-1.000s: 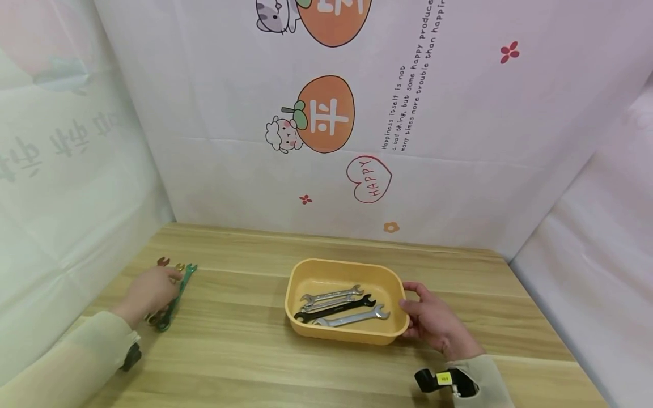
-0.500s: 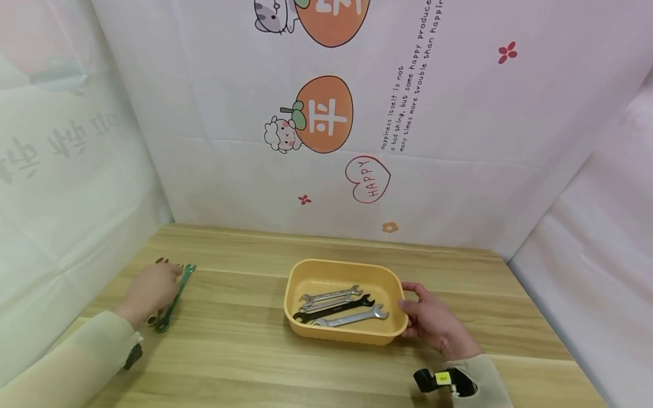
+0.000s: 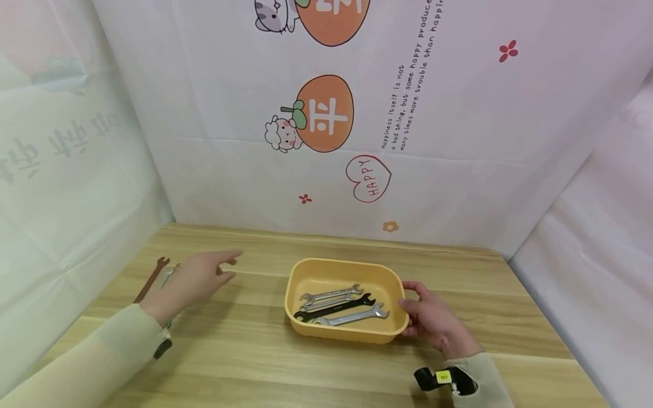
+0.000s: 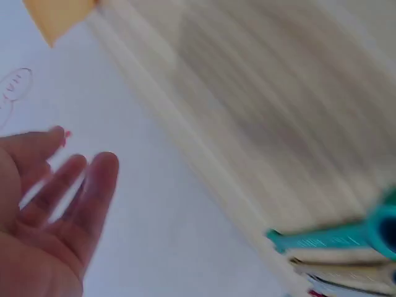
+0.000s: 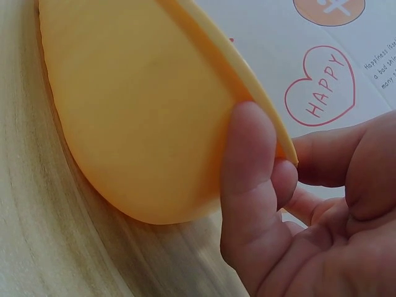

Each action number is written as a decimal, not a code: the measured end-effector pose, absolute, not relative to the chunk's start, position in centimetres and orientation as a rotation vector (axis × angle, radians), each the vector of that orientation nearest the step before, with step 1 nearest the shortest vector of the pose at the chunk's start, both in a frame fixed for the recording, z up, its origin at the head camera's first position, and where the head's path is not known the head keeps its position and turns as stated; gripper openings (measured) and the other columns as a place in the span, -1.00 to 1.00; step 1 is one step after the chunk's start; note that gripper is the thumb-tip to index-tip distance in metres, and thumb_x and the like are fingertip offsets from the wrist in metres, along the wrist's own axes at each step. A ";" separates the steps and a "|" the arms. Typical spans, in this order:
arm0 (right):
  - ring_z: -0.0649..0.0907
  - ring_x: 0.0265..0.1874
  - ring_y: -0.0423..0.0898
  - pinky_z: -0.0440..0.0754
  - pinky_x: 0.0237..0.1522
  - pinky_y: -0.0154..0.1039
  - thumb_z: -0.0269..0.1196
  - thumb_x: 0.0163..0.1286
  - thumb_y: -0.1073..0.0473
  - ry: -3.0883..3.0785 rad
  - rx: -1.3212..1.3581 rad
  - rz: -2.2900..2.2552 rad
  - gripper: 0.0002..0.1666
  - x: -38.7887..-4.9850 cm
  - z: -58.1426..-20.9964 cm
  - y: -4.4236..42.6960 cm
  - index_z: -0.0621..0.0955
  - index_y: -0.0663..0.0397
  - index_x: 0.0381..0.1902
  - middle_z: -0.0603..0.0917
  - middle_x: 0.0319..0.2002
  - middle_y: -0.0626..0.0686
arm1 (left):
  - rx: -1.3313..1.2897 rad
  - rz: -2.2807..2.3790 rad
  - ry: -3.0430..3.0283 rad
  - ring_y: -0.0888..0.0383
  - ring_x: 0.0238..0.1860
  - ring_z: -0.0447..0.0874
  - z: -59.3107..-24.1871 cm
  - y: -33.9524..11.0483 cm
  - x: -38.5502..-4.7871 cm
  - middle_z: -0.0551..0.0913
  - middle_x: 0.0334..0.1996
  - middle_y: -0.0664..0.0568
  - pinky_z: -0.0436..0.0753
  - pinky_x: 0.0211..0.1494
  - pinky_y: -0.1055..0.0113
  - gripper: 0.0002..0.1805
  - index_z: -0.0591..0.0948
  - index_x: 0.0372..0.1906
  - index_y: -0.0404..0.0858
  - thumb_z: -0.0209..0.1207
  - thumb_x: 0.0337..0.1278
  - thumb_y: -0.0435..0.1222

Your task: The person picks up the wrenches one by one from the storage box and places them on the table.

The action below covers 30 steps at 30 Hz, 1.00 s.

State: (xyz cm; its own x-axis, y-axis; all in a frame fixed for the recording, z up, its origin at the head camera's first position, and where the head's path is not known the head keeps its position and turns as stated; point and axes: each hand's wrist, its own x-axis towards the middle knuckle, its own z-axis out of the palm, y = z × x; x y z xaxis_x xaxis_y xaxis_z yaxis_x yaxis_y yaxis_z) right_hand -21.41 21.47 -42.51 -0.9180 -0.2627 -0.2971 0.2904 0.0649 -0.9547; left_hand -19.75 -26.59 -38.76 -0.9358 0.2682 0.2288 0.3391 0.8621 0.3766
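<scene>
My left hand point(image 3: 191, 280) hovers over the left side of the table, fingers apart and nothing held. Under and beside it lie several wrenches, partly hidden: a reddish-brown wrench point(image 3: 151, 280) shows in the head view. The left wrist view has a green wrench point(image 4: 322, 237) and a gold wrench point(image 4: 346, 270) a little apart from the hand. With thumb and fingers my right hand point(image 3: 436, 323) grips the right end of a yellow plastic bin point(image 3: 347, 334) by its rim. Inside the bin lie a black wrench point(image 3: 334, 309) and several silver wrenches point(image 3: 352, 317).
The bin stands on a wood-grain table point(image 3: 245, 362). A white printed cloth point(image 3: 229, 181) rises behind the table's back edge, with more white cloth at left and right. A black wrist camera mount point(image 3: 431, 381) sits by the right sleeve.
The left hand has lifted off the wrenches and moved right with its fingers spread, uncovering the reddish-brown wrench. Right hand and bin stay as they were.
</scene>
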 end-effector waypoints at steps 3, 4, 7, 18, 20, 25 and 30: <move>0.63 -0.53 -0.04 0.67 -0.50 -0.18 0.02 0.56 0.27 1.956 0.026 -1.910 -0.37 -21.5 -42.5 21.5 0.09 0.07 0.49 0.59 -0.44 0.19 | -0.624 -0.625 -2.835 0.14 -0.20 0.70 -38.5 -24.9 -20.2 0.67 0.08 -0.04 0.61 -0.45 0.36 -0.43 0.47 0.40 -0.15 0.26 0.31 -0.29; 0.63 -0.53 -0.04 0.67 -0.50 -0.18 0.02 0.56 0.27 1.957 0.025 -1.910 -0.37 -21.5 -42.5 21.5 0.10 0.07 0.49 0.59 -0.45 0.19 | -0.667 -0.617 -2.831 0.15 -0.18 0.69 -38.4 -24.2 -20.4 0.66 0.11 -0.02 0.65 -0.38 0.33 -0.43 0.47 0.41 -0.12 0.26 0.32 -0.27; 0.62 -0.54 -0.04 0.67 -0.50 -0.18 0.03 0.56 0.27 1.955 0.020 -1.910 -0.37 -21.6 -42.5 21.5 0.10 0.07 0.48 0.59 -0.45 0.19 | -0.791 -0.587 -2.810 0.14 -0.09 0.68 -37.8 -22.1 -20.6 0.62 0.17 0.03 0.69 -0.14 0.23 -0.39 0.41 0.46 -0.07 0.25 0.34 -0.19; 0.63 -0.53 -0.04 0.67 -0.50 -0.18 0.02 0.56 0.27 1.941 0.013 -1.912 -0.38 -21.6 -42.6 21.7 0.09 0.08 0.48 0.60 -0.43 0.20 | -1.102 -0.548 -2.774 0.05 0.17 0.57 -36.9 -15.2 -22.0 0.47 0.34 0.09 0.55 0.19 0.11 -0.10 0.12 0.59 0.06 0.33 0.25 -0.10; 0.64 -0.53 -0.04 0.67 -0.50 -0.17 0.01 0.57 0.27 1.938 0.009 -1.911 -0.37 -21.6 -42.6 21.7 0.09 0.09 0.48 0.60 -0.43 0.20 | -1.136 -0.517 -2.787 0.05 0.25 0.50 -37.0 -14.2 -22.2 0.42 0.38 0.08 0.48 0.27 0.12 -0.09 0.08 0.60 0.05 0.31 0.26 -0.08; 0.64 -0.53 -0.04 0.68 -0.49 -0.16 0.02 0.56 0.26 1.933 0.003 -1.909 -0.36 -21.5 -42.6 21.7 0.08 0.07 0.49 0.61 -0.44 0.20 | -1.190 -0.487 -2.862 0.12 0.06 0.64 -37.4 -12.1 -22.6 0.41 0.39 0.08 0.58 0.12 0.20 -0.05 -0.02 0.62 0.08 0.27 0.30 -0.06; 0.64 -0.52 -0.03 0.68 -0.48 -0.16 0.03 0.56 0.26 1.916 -0.011 -1.921 -0.35 -21.5 -42.8 21.8 0.07 0.07 0.49 0.61 -0.44 0.21 | -1.241 -0.540 -2.926 0.29 -0.52 0.54 -38.2 -10.2 -23.3 0.60 0.20 0.07 0.59 -0.28 0.36 -0.05 -0.02 0.62 0.09 0.29 0.30 -0.15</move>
State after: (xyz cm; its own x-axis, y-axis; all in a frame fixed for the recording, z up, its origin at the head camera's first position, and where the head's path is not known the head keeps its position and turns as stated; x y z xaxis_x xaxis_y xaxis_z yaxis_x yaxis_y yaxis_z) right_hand -21.48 21.76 -42.83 -0.9094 -0.2999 -0.2882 0.2890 0.0429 -0.9564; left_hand -23.26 -10.17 -38.18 -0.7006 0.7115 0.0537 0.6839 0.6481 0.3350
